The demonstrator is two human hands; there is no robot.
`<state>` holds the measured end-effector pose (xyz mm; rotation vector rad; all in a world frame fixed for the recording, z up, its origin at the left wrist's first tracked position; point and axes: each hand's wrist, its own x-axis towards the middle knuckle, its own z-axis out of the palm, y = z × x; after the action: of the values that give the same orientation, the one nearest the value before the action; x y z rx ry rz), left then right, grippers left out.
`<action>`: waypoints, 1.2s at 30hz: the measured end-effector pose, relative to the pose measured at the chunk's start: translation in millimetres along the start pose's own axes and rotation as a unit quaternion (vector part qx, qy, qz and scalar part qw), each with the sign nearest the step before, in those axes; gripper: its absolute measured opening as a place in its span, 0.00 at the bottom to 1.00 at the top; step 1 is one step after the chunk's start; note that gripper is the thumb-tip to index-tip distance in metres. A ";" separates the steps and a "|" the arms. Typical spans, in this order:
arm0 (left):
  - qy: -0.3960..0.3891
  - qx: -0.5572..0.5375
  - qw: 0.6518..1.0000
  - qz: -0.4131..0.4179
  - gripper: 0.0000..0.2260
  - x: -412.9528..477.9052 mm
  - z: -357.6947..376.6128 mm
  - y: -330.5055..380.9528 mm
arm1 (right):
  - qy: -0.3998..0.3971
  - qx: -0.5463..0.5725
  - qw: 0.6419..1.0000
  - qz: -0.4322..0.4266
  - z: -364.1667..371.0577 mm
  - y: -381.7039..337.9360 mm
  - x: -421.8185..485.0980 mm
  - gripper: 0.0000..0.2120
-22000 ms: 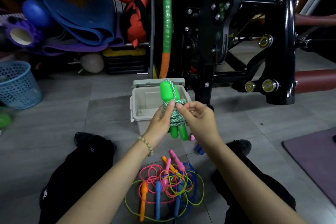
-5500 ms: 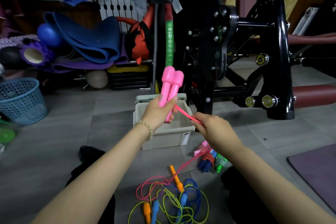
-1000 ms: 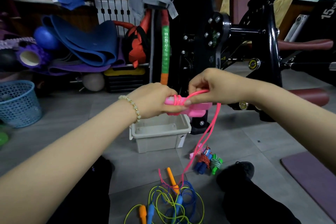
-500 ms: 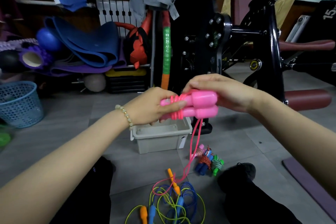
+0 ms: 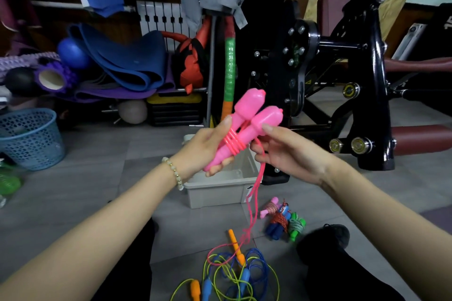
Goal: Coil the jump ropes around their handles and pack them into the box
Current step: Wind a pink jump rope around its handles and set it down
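— What kind of room is this?
— A gym store, I think. There is a grey tile floor point(image 5: 93, 159), blue mats point(image 5: 122, 61) at eleven o'clock, a blue basket point(image 5: 31, 139) at nine and a black machine point(image 5: 367, 80) at two.
— And the ropes?
— The left hand point(image 5: 205, 149) grips both pink handles point(image 5: 247, 124), with several turns of the pink cord point(image 5: 254, 203) around them. The right hand point(image 5: 291, 154) holds this cord in curled fingers. The beige box point(image 5: 220, 193) stands under them at twelve o'clock. The wound ropes point(image 5: 281, 220) lie at one o'clock, and the loose ropes point(image 5: 234, 276) lie nearest the person.
— Is there any writing?
— There is a small label on the box, but I cannot read it.
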<state>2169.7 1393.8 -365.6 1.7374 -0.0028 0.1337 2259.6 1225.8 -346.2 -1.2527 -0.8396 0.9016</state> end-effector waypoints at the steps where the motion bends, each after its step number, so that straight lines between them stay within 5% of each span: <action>1: 0.007 0.007 1.000 -0.002 0.30 1.1 -0.2 -1.6 | 0.034 -0.043 0.998 -0.011 3.9 4.6 1.1 0.08; 4: 0.023 0.020 1.000 -0.004 0.26 3.8 0.6 -5.7 | 0.131 -0.173 0.976 -0.027 14.1 12.9 7.3 0.07; 8: 0.074 -0.012 0.997 -0.011 0.25 7.4 2.3 -14.4 | 0.198 -0.211 0.957 -0.014 19.7 24.7 13.2 0.13; 12: 0.121 -0.061 0.991 -0.009 0.15 8.2 2.9 -23.8 | 0.182 -0.214 0.960 -0.001 26.4 40.0 17.0 0.17; 17: 0.137 -0.077 0.987 -0.013 0.15 7.8 1.5 -28.8 | 0.166 -0.197 0.966 -0.018 27.7 53.2 18.5 0.12; 20: 0.160 -0.082 0.984 -0.018 0.16 9.2 -2.8 -28.7 | 0.192 -0.310 0.930 -0.043 23.2 62.5 14.9 0.06; 23: 0.169 -0.022 0.985 -0.024 0.14 11.1 -12.6 -31.4 | 0.208 -0.430 0.878 -0.034 15.7 62.9 6.3 0.10; 30: 0.098 0.127 0.987 -0.014 0.11 7.5 -12.8 -32.4 | 0.152 -0.458 0.875 -0.048 23.0 16.2 0.3 0.16; 34: 0.015 0.201 0.979 -0.037 0.13 0.5 -10.4 -31.6 | 0.129 -0.618 0.773 -0.060 12.3 -0.5 -0.2 0.10; 36: -0.020 0.224 0.973 -0.045 0.14 -3.7 -8.0 -31.0 | 0.116 -0.625 0.769 -0.068 10.6 -0.9 -1.2 0.09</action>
<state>2167.7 1406.7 -395.0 2.1878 0.0821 0.0318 2249.6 1229.0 -344.0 -2.3318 -1.3658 -0.0905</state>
